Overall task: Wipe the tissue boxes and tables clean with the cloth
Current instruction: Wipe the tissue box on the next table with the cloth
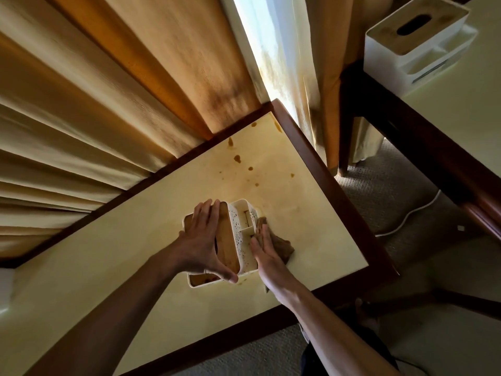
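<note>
Left hand spread over tissue box, fingers and thumb gripping its edges; right hand flat, pressing brown cloth against box's side on stained table

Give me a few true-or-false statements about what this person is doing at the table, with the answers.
1. The left hand holds the tissue box from above. True.
2. The right hand presses a white sponge against the box. False: it presses a brown cloth against the box's side.
3. Brown stains mark the table beyond the box. True.
4. The second tissue box stands on the same table. False: it stands on another table to the right.
5. The box's speckled side compartments are full of tissues. False: they look empty.
</note>
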A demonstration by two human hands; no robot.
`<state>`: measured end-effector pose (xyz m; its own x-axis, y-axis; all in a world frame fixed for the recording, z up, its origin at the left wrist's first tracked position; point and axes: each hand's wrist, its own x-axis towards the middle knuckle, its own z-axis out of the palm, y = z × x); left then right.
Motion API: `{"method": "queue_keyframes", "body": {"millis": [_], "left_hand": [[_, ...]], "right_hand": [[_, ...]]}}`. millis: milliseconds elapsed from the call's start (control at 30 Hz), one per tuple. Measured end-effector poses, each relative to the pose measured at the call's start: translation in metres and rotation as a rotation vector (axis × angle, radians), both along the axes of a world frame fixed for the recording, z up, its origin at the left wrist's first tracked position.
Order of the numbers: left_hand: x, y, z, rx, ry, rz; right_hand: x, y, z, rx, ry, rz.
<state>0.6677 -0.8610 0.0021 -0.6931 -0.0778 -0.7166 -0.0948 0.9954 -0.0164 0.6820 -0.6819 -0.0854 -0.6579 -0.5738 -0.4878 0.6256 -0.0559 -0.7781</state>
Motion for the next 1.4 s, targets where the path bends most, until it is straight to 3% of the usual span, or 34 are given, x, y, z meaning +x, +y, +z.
{"method": "queue_keyframes", "body": {"millis": [367, 633, 767, 1167, 1400], "left_hand": [[-0.002, 0.004, 0.001, -0.019, 0.002, -0.002], [-0.001, 0.004, 0.001, -0.001, -0.001, 0.005], [-0.001, 0.003, 0.0, -0.002, 0.016, 0.006], [0.001, 0.005, 0.0, 0.001, 0.047, 0.045], [-0.001, 0.006, 0.002, -0.009, 0.031, 0.029]], "right_hand": [[-0.059, -0.026, 0.003, -0.014, 0.096, -0.075], [-0.024, -0.007, 0.009, -0.067, 0.265, -0.057], [0.006, 0.008, 0.01, -0.16, 0.213, -0.073], [0.009, 0.008, -0.001, -0.081, -0.065, -0.016], [-0.036, -0.014, -0.002, 0.001, 0.007, 0.001]]}}
